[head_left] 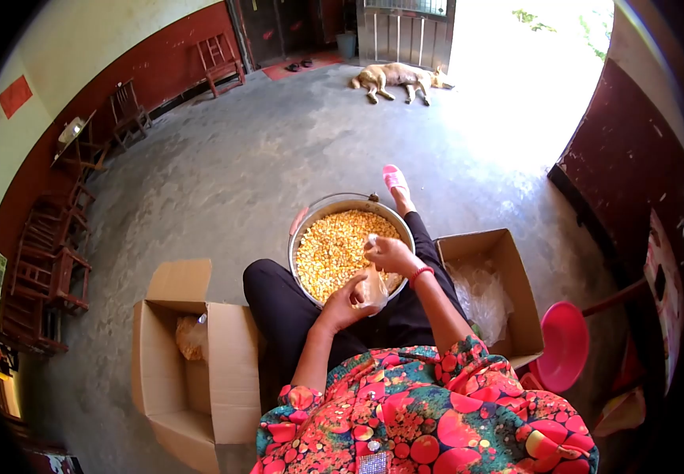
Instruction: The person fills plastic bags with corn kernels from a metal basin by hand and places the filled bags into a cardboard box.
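Observation:
A round metal pot [293,237] full of yellow corn kernels [332,245] sits between the person's legs. Over its lower right part, my left hand [346,305] grips a small clear plastic bag [373,289] from the left side. My right hand [390,254], with a red bracelet at the wrist, is above the bag with its fingers pinched together; a small pale thing shows at the fingertips, too small to name. How much the bag holds is hard to tell.
An open cardboard box [233,371] with a filled bag [192,337] stands left; another box [525,316] holds clear plastic bags [482,300] at right, beside a pink basin [563,346]. A dog [401,77] lies near the doorway. Wooden chairs [67,276] line the left wall.

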